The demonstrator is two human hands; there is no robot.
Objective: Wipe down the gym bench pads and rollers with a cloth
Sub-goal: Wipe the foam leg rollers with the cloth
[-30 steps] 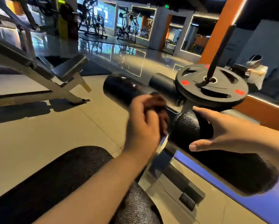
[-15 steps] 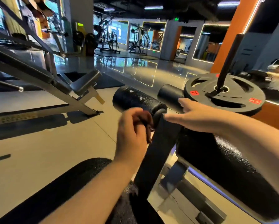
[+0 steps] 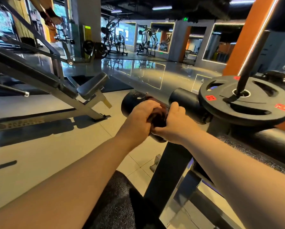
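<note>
A black foam roller (image 3: 132, 100) sticks out to the left from the bench's upright post (image 3: 168, 171). A dark reddish cloth (image 3: 158, 115) is bunched on top of that roller. My left hand (image 3: 138, 119) grips the cloth from the left. My right hand (image 3: 173, 124) curls round the same cloth and the roller's inner end from the right. A second roller (image 3: 184, 100) lies just behind, to the right. The textured black seat pad (image 3: 120, 204) is at the bottom, and another black pad (image 3: 270, 146) passes under my right forearm.
A 10 kg black weight plate (image 3: 245, 100) sits on a slanted bar right of the rollers. An incline bench (image 3: 59, 86) stands on the tiled floor to the left. Mirrors and gym machines line the far wall; an orange column rises at the right.
My right hand has come off the post and joined my left hand on the cloth at the roller. The view has tilted up and moved closer.
</note>
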